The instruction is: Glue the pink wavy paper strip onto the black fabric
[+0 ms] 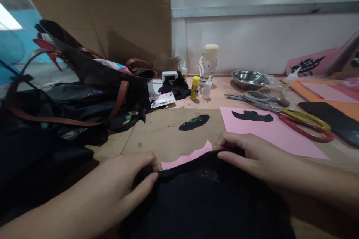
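Black cloth, one: left hand and right hand grasp its far edge between their fingers; pink paper strip, one, shows along that edge.

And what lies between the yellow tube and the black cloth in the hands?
In the head view: a small black piece with shiny markings, then, nearer the cloth, a pink strip.

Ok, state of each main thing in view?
Black glittery cloth: edge pinched by left hand and right hand
Wavy pink paper strip: partly hidden by cloth
Red-and-yellow-handled metal scissors: lying down, blade opening unclear
Yellow cylindrical glue stick: upright, capped
White plastic nozzle bottle: upright
Clear cream-lidded drinking bottle: upright, closed
Shiny steel bowl: right way up
Dark brown-handled bag: open
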Demonstrator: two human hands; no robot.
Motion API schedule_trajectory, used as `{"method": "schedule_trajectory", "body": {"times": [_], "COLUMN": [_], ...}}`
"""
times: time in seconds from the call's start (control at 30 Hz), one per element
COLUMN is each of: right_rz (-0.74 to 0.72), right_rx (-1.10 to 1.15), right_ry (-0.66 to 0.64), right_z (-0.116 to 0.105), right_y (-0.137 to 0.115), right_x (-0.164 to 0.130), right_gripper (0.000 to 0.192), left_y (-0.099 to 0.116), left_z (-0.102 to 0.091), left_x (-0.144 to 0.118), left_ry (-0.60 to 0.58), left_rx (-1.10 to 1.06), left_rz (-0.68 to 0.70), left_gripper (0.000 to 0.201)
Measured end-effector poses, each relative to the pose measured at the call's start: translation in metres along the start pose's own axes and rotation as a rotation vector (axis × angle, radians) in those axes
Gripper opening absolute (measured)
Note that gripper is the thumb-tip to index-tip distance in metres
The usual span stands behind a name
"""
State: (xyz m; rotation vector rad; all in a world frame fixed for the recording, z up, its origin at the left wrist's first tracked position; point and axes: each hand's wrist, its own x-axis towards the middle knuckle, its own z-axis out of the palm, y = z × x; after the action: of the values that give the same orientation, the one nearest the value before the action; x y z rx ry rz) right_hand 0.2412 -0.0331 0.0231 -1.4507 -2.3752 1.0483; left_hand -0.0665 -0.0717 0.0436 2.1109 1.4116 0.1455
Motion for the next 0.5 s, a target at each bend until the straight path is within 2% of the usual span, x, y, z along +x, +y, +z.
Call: {"method": "schedule_trajectory", "body": {"times": [0.27, 0.4, 0.5], "right_rz": [-0.045, -0.065, -0.135], "right_rx": [-0.086, -0.136, -0.171], "right_ry": [0.062, 0.081, 0.145], "right_z": [-0.006, -0.006, -0.001], "right_y": [0.006, 0.005, 0.002], "right_x": [0.005, 0.01, 0.002], "right_gripper": [0.032, 0.029, 0.028], "left_y": [-0.014, -0.016, -0.019], "left_z": [0.008, 0.008, 0.01], "left_x": [0.0, 0.003, 0.0], "left_ry": [-0.022, -0.01, -0.01], "left_rx": [0.007, 0.017, 0.024], "left_rz": [-0.089, -0.101, -0.079], "left_gripper": [0.034, 0.03, 0.028]}}
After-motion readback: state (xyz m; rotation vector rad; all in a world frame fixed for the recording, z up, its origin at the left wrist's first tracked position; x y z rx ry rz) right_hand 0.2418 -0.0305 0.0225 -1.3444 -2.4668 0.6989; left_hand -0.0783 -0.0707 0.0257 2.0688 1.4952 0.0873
